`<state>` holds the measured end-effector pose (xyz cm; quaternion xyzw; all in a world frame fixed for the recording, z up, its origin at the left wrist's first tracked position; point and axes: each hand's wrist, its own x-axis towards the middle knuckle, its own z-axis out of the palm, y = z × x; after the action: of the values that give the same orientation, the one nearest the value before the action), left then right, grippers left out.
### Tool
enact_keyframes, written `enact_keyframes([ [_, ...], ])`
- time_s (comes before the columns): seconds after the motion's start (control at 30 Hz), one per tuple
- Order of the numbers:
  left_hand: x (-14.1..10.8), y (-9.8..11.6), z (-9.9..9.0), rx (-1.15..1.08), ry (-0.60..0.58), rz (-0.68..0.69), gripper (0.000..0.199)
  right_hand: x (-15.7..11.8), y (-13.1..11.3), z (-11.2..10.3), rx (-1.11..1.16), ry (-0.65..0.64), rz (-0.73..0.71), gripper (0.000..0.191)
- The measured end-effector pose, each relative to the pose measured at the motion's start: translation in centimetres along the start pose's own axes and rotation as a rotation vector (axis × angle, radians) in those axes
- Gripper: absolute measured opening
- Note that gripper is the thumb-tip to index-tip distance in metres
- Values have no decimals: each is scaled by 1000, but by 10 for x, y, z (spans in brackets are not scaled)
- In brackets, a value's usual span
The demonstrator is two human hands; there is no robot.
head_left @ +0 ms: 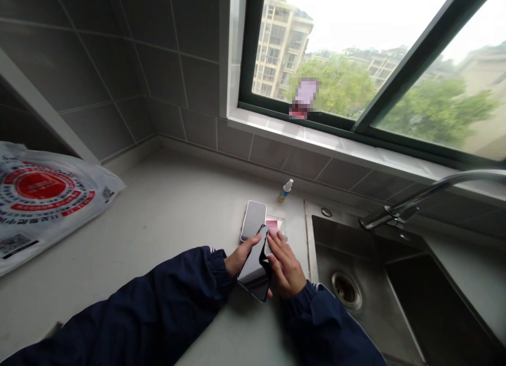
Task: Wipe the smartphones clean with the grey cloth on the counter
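Phone between left fingers, right fingers

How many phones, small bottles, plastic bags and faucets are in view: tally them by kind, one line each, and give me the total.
Phones: 2 (one phone in the left hand, the other phone on the counter)
Small bottle: 1
Plastic bag: 1
Faucet: 1
Total: 5
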<state>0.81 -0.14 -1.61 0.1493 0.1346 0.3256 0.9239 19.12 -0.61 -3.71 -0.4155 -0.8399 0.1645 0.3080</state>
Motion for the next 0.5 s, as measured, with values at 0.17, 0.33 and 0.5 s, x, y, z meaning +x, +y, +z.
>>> enact_keyframes([
  [0.17,1,-1,-5,2,28,-30,59,0,1,-1,37,15,11,50],
  [0.33,2,-1,-5,16,97,22,55,3,-3,-4,67,26,12,48],
  [0.5,-1,1,3,50,112,-23,58,4,-4,-3,80,36,7,48],
])
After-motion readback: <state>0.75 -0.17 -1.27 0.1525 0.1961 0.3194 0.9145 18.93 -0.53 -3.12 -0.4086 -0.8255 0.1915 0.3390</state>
